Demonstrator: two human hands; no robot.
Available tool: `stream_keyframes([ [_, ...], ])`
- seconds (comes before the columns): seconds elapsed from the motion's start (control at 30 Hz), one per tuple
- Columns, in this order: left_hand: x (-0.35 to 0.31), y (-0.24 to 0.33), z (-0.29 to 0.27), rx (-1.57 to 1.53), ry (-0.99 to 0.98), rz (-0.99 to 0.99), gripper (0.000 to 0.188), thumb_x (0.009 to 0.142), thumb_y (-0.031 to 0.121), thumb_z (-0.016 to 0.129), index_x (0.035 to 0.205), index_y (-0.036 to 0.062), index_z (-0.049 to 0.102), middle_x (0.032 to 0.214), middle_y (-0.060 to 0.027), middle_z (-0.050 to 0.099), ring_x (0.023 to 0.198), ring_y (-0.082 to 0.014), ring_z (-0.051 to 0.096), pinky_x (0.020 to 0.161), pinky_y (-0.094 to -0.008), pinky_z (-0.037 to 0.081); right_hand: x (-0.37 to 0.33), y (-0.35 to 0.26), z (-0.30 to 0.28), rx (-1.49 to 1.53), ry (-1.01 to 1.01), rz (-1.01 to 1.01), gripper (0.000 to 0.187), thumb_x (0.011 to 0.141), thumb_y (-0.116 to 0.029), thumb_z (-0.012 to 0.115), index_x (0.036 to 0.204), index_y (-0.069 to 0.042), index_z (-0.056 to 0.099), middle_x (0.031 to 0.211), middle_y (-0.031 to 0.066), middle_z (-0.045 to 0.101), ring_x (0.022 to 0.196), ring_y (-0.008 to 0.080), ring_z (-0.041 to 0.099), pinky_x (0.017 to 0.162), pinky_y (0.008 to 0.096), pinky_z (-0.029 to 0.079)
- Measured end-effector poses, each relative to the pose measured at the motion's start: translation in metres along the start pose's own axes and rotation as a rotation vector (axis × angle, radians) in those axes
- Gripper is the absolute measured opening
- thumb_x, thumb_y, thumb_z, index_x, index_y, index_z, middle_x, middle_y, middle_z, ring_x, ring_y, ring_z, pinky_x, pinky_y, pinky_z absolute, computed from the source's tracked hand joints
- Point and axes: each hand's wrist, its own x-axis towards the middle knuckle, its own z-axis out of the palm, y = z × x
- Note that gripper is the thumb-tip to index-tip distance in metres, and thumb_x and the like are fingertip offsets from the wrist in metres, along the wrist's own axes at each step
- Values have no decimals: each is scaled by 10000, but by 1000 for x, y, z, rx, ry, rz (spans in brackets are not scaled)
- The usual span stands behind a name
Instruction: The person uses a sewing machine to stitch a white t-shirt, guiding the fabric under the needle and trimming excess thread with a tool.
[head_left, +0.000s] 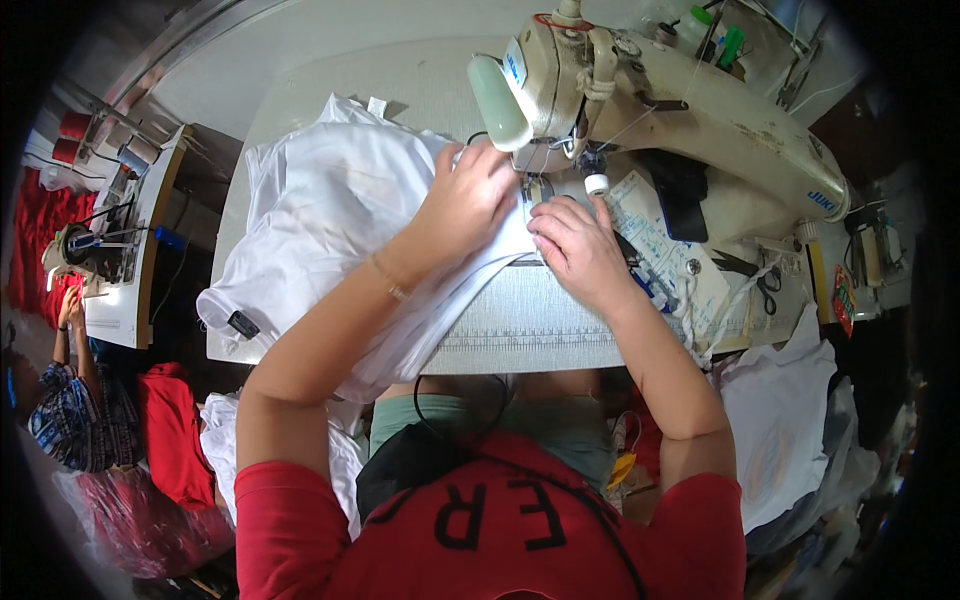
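Note:
A white garment [320, 190] is spread over the left half of the sewing table, with one part running under the needle area of a cream sewing machine [680, 100]. My left hand [470, 195] lies on the cloth just left of the presser foot [538, 190], its fingers bent and gripping the fabric. Close to the foot's right side, my right hand [578, 250] is closed at the garment's edge, thumb and fingers together. The fingertips of my left hand are partly hidden beside the pale green lamp cover [500, 105]. A small dark tag [242, 324] shows on the garment.
Right of the needle lie a written sheet [650, 220], a black phone-like object [672, 195] and black scissors [765, 285]. White cloth [775, 420] hangs at the right. At the far left, another person's hands [70, 305] work at a second machine [75, 245] with red fabric.

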Motion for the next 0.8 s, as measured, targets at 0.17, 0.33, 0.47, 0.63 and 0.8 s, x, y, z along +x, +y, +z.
stream_keyframes([
  [0.17, -36, 30, -29, -252, -275, -11, 226, 785, 120, 661, 1001, 63, 626, 972, -67, 596, 950, -245, 538, 864, -357, 403, -3, 7, 4, 76, 25, -35, 127, 813, -78, 596, 931, -68, 643, 1035, 59, 622, 1059, 231, 556, 1019, 461, 303],
  [0.33, -42, 34, -25, -241, -216, -2, 226, 789, 93, 646, 1013, 63, 632, 953, -58, 588, 894, -240, 521, 841, -350, 407, -7, 1, -1, 83, 33, -16, 115, 808, -91, 609, 918, -70, 633, 1021, 77, 618, 1033, 244, 558, 989, 437, 329],
  [0.47, -41, 31, -22, -285, -186, -12, 190, 788, 78, 639, 977, 58, 645, 924, -54, 578, 872, -237, 510, 821, -342, 408, -11, -7, -10, 48, 37, -22, 107, 812, -134, 623, 893, -65, 612, 958, 80, 600, 977, 252, 559, 947, 414, 352],
  [0.63, -39, 27, -16, -318, -190, -43, 153, 789, 72, 643, 940, 57, 662, 910, -56, 576, 857, -238, 516, 812, -339, 415, -9, -11, -9, 9, 9, -19, 116, 823, -157, 623, 842, -58, 566, 868, 83, 561, 897, 258, 550, 898, 403, 371],
  [0.8, -37, 24, -14, -347, -199, 3, 145, 791, 76, 649, 935, 61, 666, 884, -59, 575, 839, -244, 523, 795, -341, 426, -12, -10, -13, -27, -38, -26, 105, 833, -123, 601, 872, -47, 539, 847, 97, 546, 885, 278, 542, 884, 406, 377],
])
